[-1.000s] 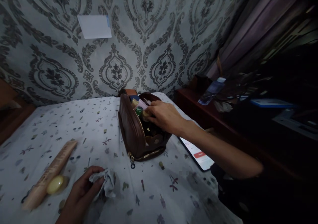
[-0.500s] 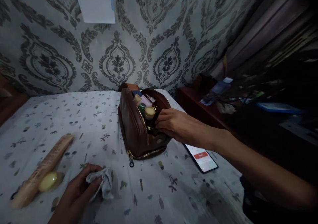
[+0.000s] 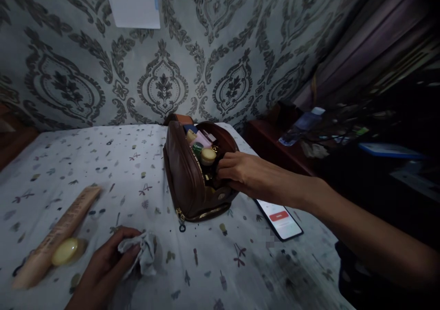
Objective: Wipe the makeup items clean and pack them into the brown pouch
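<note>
A crumpled pale grey cloth is pinched between the thumb and fingers of my left hand, low over the bed. The brown zip bag stands unzipped in the middle. My right hand reaches into its right side with curled fingers; the fingertips and whatever they grip are hidden inside. Just left of those fingers, a small jar with a cream lid sits in the bag opening. Behind it are a green item and a pink item.
On the sheet at left lie a long beige tube and a round yellow-lidded jar. A lit phone lies below my right forearm. A clear bottle is at the right, beyond the bed. The patterned wall rises behind.
Almost nothing differs. My right hand stays in the bag with only a slight shift, and my left hand keeps its hold on the cloth. The view has moved very slightly.
</note>
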Tool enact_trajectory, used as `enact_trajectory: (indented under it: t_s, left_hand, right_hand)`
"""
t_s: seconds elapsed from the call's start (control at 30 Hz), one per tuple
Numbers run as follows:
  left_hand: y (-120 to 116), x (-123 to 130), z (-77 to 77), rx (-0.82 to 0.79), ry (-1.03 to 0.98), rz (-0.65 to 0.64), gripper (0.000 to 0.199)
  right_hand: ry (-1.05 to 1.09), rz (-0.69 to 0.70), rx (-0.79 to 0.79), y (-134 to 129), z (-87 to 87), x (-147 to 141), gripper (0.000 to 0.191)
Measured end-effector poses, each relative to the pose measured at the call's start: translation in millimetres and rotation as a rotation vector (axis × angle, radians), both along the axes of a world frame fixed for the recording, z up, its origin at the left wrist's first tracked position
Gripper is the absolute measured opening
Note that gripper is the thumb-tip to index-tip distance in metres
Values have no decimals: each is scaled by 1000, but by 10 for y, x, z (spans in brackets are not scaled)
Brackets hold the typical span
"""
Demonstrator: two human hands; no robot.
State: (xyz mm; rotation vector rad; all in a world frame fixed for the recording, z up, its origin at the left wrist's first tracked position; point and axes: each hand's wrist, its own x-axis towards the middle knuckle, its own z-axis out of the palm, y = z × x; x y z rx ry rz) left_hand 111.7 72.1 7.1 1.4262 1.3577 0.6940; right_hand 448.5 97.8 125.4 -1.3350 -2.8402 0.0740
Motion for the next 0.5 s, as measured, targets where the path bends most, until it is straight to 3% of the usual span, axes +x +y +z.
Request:
enact_trajectory:
  t_s: [0.17, 0.3, 0.5]
  left_hand:
    - [45, -41, -6, -55, -12, -89, 42]
    - [41, -58, -47, 2, 6, -18, 40]
    - [18, -30, -34, -24, -2, -37, 41]
  right_hand:
    - [-29, -54, 5, -21, -4, -3, 17]
    - [-47, -82, 37, -11, -36, -11, 18]
    - [-83, -122, 52, 27, -82, -24, 12]
